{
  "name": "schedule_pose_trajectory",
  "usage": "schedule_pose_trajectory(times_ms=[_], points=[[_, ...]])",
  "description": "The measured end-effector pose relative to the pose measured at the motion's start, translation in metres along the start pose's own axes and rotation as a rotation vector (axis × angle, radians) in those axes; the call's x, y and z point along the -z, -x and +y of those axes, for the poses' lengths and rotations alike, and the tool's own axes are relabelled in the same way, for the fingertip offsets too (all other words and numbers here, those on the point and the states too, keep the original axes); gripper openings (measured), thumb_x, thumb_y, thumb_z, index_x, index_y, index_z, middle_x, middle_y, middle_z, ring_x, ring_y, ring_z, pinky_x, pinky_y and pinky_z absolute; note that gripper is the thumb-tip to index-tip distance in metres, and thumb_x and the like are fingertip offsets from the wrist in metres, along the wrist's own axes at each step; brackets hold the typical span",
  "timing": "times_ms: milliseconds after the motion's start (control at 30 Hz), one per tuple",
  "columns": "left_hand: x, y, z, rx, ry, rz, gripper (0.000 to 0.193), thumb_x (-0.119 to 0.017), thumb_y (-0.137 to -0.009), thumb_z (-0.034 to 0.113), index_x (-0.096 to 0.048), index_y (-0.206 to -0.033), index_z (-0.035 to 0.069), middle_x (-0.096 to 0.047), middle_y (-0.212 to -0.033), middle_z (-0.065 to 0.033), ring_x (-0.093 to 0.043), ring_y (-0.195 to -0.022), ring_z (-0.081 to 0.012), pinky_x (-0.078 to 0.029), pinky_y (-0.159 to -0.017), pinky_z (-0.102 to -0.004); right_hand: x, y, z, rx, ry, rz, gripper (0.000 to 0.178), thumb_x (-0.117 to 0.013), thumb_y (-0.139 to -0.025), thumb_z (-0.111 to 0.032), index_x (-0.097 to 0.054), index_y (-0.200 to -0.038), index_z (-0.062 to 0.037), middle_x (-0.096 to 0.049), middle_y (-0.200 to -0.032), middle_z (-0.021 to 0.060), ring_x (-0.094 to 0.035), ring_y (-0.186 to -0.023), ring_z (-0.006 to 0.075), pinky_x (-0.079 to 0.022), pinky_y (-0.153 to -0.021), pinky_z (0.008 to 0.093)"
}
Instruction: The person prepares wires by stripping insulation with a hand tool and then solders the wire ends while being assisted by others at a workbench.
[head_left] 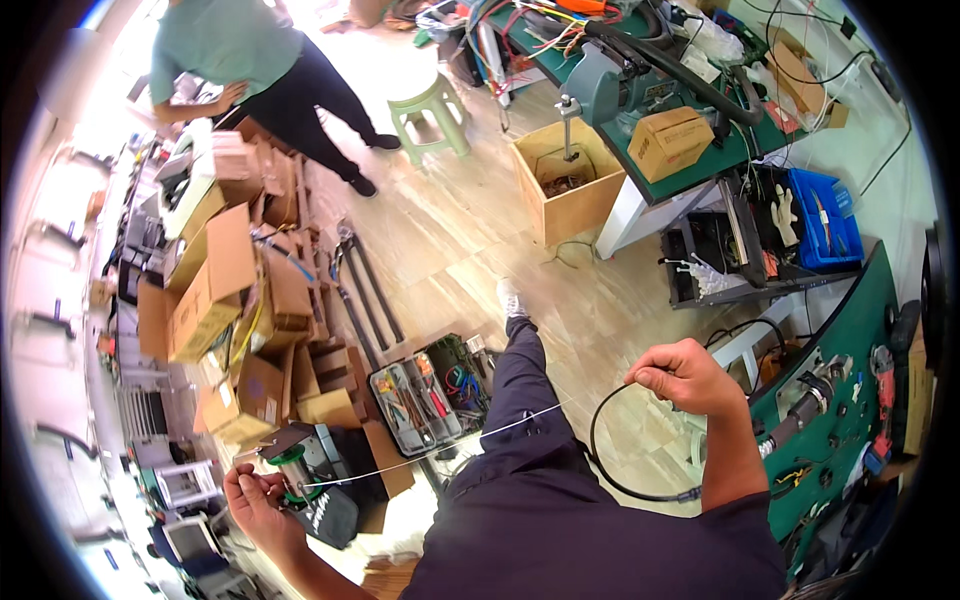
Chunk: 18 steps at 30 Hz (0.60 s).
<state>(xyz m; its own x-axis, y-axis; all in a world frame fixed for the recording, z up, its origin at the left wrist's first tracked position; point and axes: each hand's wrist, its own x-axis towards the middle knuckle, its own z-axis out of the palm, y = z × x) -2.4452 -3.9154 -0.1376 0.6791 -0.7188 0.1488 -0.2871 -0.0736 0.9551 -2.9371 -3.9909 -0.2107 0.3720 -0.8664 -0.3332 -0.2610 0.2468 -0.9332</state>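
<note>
My left hand (pixel 258 503) is at the lower left, fingers closed beside a green-rimmed spool (pixel 292 472). What its fingertips grip is hard to make out. A thin white line (pixel 420 457) stretches from the spool across my legs toward my right hand (pixel 690 378), fading from sight short of it. That hand is raised on the right, thumb and fingers pinching the end of a black cable (pixel 594 440). The cable bows downward and leads to a dark connector (pixel 688 495) beside my right forearm.
A toolbox (pixel 405 440) lies open left of my leg. Cardboard boxes (pixel 205 300) pile up at left. A green workbench (pixel 835 430) with a clamped metal fitting (pixel 800 410) is at right. A wooden box (pixel 570 215), a green stool (pixel 430 118) and a standing person (pixel 235 60) are farther off.
</note>
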Motion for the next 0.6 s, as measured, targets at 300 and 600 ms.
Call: schedule_pose_trajectory(times_ms=[300,600], points=[[-0.188,-0.25,0.015,-0.071,0.028,-0.261,0.018,-0.045,-0.103,0.021,-0.053,-0.106,0.004,-0.05,-0.071,0.001,-0.053,-0.067,-0.0071,-0.045,-0.064,-0.0198,0.104,-0.164,-0.089,-0.204,0.041,0.287,0.016,-0.064,-0.091,-0.015,-0.069,-0.093,-0.0003,-0.066,-0.072,0.0033,-0.055,-0.066,0.0073,-0.044,-0.061,0.025],[-0.399,-0.424,0.042,-0.172,0.226,-0.449,0.02,-0.046,-0.103,0.021,-0.054,-0.106,0.003,-0.048,-0.074,0.0022,-0.05,-0.066,-0.0061,-0.043,-0.063,-0.0189,0.188,-0.264,-0.204,-0.196,0.188,0.675,0.012,-0.063,-0.088,-0.009,-0.069,-0.09,0.0011,-0.062,-0.069,0.0014,-0.051,-0.062,0.0057,-0.041,-0.056,0.0242]])
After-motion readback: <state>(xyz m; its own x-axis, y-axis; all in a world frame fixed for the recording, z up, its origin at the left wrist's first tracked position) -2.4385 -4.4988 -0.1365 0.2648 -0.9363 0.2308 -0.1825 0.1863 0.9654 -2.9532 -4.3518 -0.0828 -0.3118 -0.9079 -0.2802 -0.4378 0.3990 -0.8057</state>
